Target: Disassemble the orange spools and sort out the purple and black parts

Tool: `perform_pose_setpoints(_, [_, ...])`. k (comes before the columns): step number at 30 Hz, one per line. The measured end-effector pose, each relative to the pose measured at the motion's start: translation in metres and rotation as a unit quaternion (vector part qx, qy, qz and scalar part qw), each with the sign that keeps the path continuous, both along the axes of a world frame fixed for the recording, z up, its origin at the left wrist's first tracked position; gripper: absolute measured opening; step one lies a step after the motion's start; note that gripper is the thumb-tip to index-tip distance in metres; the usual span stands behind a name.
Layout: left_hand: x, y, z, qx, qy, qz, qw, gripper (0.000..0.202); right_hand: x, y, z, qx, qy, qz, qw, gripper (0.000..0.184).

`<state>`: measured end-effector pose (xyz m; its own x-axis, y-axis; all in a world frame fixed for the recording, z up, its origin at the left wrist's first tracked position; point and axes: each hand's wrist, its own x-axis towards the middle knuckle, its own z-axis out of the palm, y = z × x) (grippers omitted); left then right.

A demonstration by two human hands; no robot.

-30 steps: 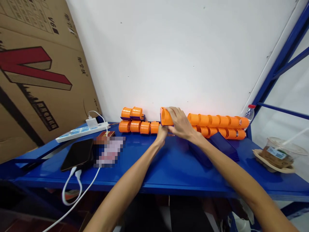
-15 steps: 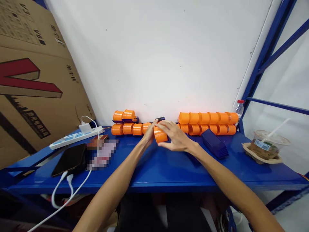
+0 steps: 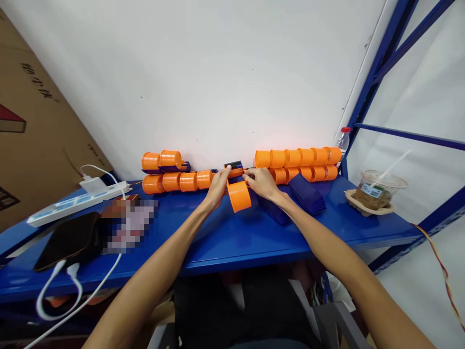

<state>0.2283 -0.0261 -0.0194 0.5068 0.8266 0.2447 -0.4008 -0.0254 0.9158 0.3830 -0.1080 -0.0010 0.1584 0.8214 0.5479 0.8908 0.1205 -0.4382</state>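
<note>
An orange cup (image 3: 239, 195) lies on its side on the blue shelf (image 3: 225, 237), its mouth towards me, between my two hands. Just behind it, against the wall, sits a small orange and dark blue piece (image 3: 235, 169). My left hand (image 3: 217, 185) reaches it from the left, with the forefinger on its dark top and the thumb below. My right hand (image 3: 260, 182) pinches its right end with the fingertips. Whether either hand also touches the cup is unclear.
Two rows of orange cups lie along the wall, one at the left (image 3: 170, 173) and one at the right (image 3: 298, 163). Dark blue flat pieces (image 3: 307, 194) are stacked right of my hand. A drink cup (image 3: 374, 190), a bottle (image 3: 343, 140), a power strip (image 3: 72, 201) and a phone (image 3: 67, 240) are also there.
The orange cup came down from the right row to the shelf front and now lies free between my hands. Both hands moved back to the small piece at the wall. The view swung right.
</note>
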Motion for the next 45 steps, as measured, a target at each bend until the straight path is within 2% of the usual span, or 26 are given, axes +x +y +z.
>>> perform_pose_setpoints(4, [0.002,0.008,-0.011,0.196,0.053,0.090,0.975,0.047,0.001,0.001,0.001,-0.021,0.002,0.011,1.000,0.028])
perform_pose_setpoints(7, [-0.001,0.006,-0.009,0.262,0.089,0.130,0.952,0.043,-0.004,-0.004,0.007,-0.053,0.014,0.017,0.998,0.028])
perform_pose_setpoints(10, [-0.004,-0.001,-0.001,0.259,0.106,0.157,0.947,0.038,-0.013,-0.011,0.017,-0.076,0.043,0.033,0.996,0.027])
perform_pose_setpoints(13, [-0.007,-0.011,0.008,0.243,0.112,0.158,0.951,0.036,-0.019,-0.016,0.024,-0.076,0.054,0.026,0.995,0.028])
perform_pose_setpoints(19, [-0.008,-0.025,0.019,0.219,0.108,0.167,0.955,0.034,-0.021,-0.018,0.029,-0.086,0.078,0.037,0.993,0.031])
perform_pose_setpoints(25, [-0.006,-0.025,0.017,0.217,0.093,0.170,0.957,0.036,-0.020,-0.020,0.031,-0.100,0.132,0.069,0.984,0.032])
perform_pose_setpoints(33, [-0.005,-0.019,0.010,0.237,0.060,0.167,0.955,0.049,-0.016,-0.016,0.028,-0.078,0.063,0.030,0.995,0.032])
perform_pose_setpoints(38, [-0.004,-0.023,0.013,0.184,0.010,0.125,0.975,0.055,-0.015,-0.017,0.029,-0.053,0.002,0.008,0.999,0.028])
perform_pose_setpoints(41, [-0.007,-0.026,0.020,0.076,-0.023,0.047,0.996,0.048,-0.016,-0.024,0.037,-0.081,-0.047,-0.021,0.995,0.024])
perform_pose_setpoints(43, [-0.011,-0.027,0.026,-0.008,-0.038,-0.012,0.999,0.053,-0.015,-0.033,0.045,-0.101,-0.087,-0.052,0.990,0.024])
perform_pose_setpoints(45, [-0.015,-0.026,0.031,-0.069,-0.054,-0.034,0.996,0.062,-0.011,-0.044,0.053,-0.115,-0.137,-0.085,0.980,0.024])
